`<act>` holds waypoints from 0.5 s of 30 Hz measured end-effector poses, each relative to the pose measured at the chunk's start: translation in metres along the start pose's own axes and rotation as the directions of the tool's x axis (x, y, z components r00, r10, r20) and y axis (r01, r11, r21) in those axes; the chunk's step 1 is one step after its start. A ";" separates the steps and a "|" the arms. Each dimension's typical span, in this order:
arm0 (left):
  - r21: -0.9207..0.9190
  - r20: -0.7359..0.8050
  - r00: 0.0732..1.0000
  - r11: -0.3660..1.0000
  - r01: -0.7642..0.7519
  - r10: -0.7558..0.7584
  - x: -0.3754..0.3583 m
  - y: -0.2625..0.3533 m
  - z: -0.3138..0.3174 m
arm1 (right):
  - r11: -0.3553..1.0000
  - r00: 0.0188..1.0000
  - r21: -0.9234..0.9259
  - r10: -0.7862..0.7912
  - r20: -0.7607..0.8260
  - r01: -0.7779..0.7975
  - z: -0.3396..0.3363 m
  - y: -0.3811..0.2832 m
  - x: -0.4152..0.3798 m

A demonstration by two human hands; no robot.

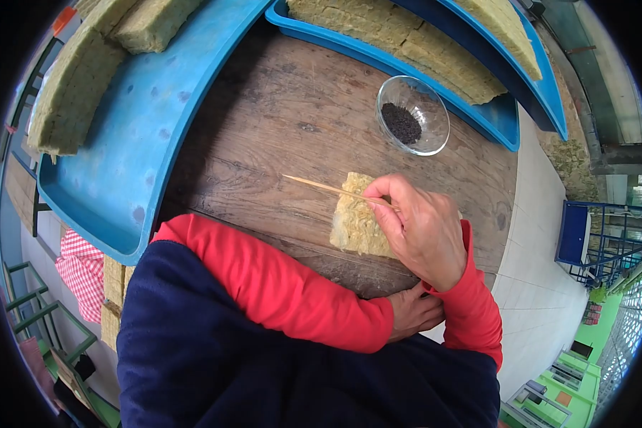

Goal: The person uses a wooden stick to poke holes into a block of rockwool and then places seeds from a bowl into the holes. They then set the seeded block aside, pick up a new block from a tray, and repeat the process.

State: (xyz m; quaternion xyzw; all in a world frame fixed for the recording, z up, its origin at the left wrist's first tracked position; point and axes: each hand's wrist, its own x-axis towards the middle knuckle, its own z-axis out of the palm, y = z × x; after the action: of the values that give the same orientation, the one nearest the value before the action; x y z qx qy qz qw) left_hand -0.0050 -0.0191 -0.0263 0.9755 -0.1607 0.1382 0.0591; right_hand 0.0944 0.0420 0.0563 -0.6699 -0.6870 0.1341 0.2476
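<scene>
Between the thumb and fingers of my right hand (424,232) is a thin wooden stick (314,184), its pointed end out to the left. The hand is over a yellowish fibrous block (353,225) on the wooden table, hiding the block's right part. My left hand (415,312) lies at the table's near edge under my right forearm, its fingers curled against the right sleeve; whether it holds anything is hidden. Beyond the block stands a glass bowl (435,123) with small black grains (401,123) in it.
A blue tray (146,121) with fibrous blocks (75,93) fills the left side. Another blue tray (510,132) holding a row of blocks (406,43) lies at the back, with a further tray beyond. The wooden table (264,114) spans the middle.
</scene>
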 end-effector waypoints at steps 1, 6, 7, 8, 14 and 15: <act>0.000 0.000 1.000 1.000 0.001 -0.001 0.000 0.001 0.001 | 1.000 1.000 -0.009 0.008 0.005 -0.007 0.000 0.000 0.000; -0.009 0.000 1.000 1.000 0.009 -0.009 0.001 0.001 0.001 | 1.000 1.000 0.001 0.011 -0.001 -0.011 0.000 0.000 0.000; -0.009 0.000 1.000 1.000 0.008 -0.008 0.001 0.002 0.003 | 1.000 1.000 0.000 0.017 0.004 -0.017 0.000 0.000 0.000; -0.001 -0.015 1.000 1.000 0.010 -0.010 0.001 0.002 0.004 | 1.000 1.000 0.000 0.017 0.004 -0.017 0.000 0.000 0.000; 0.011 -0.026 0.999 0.999 -0.034 0.034 0.000 -0.005 -0.003 | 0.999 0.995 -0.036 0.031 -0.098 -0.035 -0.007 0.003 0.000; -0.007 -0.031 0.999 0.999 -0.040 0.040 0.000 -0.005 -0.003 | 0.998 0.994 -0.043 0.035 -0.107 -0.040 -0.007 0.006 0.000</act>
State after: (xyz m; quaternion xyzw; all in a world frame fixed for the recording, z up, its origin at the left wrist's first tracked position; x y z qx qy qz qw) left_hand -0.0039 -0.0134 -0.0234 0.9696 -0.1799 0.1540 0.0625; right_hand 0.1029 0.0411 0.0592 -0.6941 -0.6630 0.0875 0.2663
